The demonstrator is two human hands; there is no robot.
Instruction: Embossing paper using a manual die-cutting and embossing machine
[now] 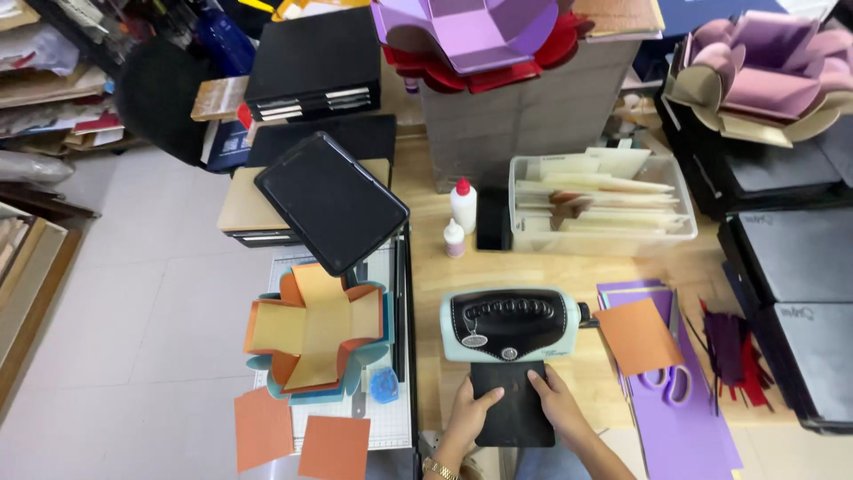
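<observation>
Both hands serve as the grip: the left hand (474,404) and right hand (553,397) are pressed flat, fingers spread, on a black sheet (513,404), neither closed around it.

1. The wooden table (498,271) carries the work. The sheet lies at its near edge, with its far end fed under the front of a pale blue embossing machine with a black top (508,324).
2. The sheet is best kept square to the machine's slot; equal pressure from both palms appears necessary, since uneven pushing would likely skew it.
3. The crank at the machine's right side (586,318) sits near an orange card (637,336) lying over purple paper (680,418); this card is best kept apart from it.
4. The glue bottles (462,205) and clear bin of paper (600,206) stand well behind the machine and need no attention.
</observation>
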